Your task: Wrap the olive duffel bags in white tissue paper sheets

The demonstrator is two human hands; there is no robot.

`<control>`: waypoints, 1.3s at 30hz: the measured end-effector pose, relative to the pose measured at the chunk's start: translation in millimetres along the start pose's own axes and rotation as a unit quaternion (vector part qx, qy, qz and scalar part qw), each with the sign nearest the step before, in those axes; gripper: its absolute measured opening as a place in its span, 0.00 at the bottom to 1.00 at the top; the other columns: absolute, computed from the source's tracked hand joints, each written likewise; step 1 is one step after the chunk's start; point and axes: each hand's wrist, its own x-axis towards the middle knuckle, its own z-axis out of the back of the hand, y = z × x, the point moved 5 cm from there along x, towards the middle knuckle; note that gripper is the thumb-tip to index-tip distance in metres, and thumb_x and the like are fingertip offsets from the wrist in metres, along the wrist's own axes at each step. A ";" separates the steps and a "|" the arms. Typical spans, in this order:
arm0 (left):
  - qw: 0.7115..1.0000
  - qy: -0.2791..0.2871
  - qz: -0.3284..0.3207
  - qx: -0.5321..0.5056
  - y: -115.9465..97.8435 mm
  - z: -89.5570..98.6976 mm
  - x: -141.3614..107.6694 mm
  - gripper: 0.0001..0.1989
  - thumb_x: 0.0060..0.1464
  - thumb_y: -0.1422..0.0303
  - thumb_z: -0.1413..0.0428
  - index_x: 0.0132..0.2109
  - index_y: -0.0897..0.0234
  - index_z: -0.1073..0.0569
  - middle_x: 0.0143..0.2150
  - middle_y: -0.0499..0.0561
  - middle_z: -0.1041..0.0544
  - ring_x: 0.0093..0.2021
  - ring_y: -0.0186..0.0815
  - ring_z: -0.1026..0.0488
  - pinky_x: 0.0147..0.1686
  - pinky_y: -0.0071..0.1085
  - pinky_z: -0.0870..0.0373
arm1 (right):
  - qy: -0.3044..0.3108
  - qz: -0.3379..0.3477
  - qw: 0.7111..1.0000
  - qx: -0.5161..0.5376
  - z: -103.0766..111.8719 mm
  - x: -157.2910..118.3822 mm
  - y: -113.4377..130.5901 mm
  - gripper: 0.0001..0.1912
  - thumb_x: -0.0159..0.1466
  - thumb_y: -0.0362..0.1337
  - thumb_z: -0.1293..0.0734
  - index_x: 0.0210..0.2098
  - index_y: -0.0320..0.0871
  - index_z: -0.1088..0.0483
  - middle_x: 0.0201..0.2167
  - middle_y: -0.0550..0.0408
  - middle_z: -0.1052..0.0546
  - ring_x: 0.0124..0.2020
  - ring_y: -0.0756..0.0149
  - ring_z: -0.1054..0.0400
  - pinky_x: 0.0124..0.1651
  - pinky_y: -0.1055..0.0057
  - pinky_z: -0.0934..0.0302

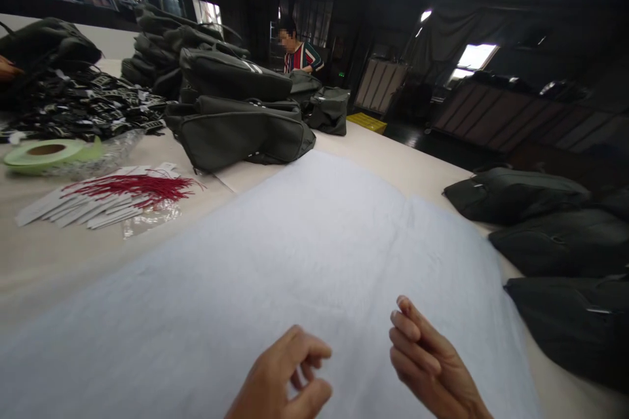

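Both my hands are raised over a pale blue-white sheet (314, 242) spread across the table. My left hand (289, 376), at the bottom centre, has curled fingers with a gap between thumb and fingertips, and nothing shows in it. To its right, my right hand (425, 357) is turned palm inward, its fingers bent and pressed together with the thumb; whether anything small is between them cannot be made out. Neither hand touches the dark bags (240, 131) stacked beyond the sheet.
White tags with red strings (132, 190), a green tape roll (46, 154) and a pile of black straps (93, 101) lie at the left. More dark bags (565, 242) line the right edge. A person (299, 55) is behind the stacks; another hand (7, 70) shows far left.
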 end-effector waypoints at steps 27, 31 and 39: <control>0.958 -0.190 -0.189 0.099 -40.1 -34.4 39.0 0.09 0.57 0.78 0.50 0.34 0.62 0.27 0.28 0.47 0.24 0.27 0.32 0.26 0.28 0.25 0.32 | -0.046 -0.058 0.985 -0.154 0.8 -12.4 -45.2 0.16 0.56 0.48 0.25 0.33 0.43 0.28 0.22 0.62 0.30 0.11 0.85 0.53 0.17 0.77 0.62; 0.921 -0.189 -0.233 0.249 -39.2 -32.1 40.8 0.09 0.56 0.79 0.50 0.32 0.62 0.32 0.27 0.48 0.27 0.28 0.35 0.29 0.31 0.30 0.32 | -0.087 -0.086 0.966 -0.226 6.5 -14.8 -45.9 0.20 0.55 0.50 0.26 0.26 0.41 0.34 0.19 0.62 0.31 0.12 0.82 0.48 0.18 0.78 0.61; 0.869 -0.213 -0.158 0.417 30.8 13.8 49.2 0.09 0.56 0.81 0.52 0.33 0.63 0.32 0.30 0.49 0.26 0.32 0.38 0.29 0.38 0.35 0.31 | -0.153 -0.080 0.888 -0.426 63.6 7.0 -21.5 0.21 0.52 0.52 0.27 0.25 0.41 0.33 0.21 0.57 0.26 0.15 0.77 0.41 0.17 0.77 0.53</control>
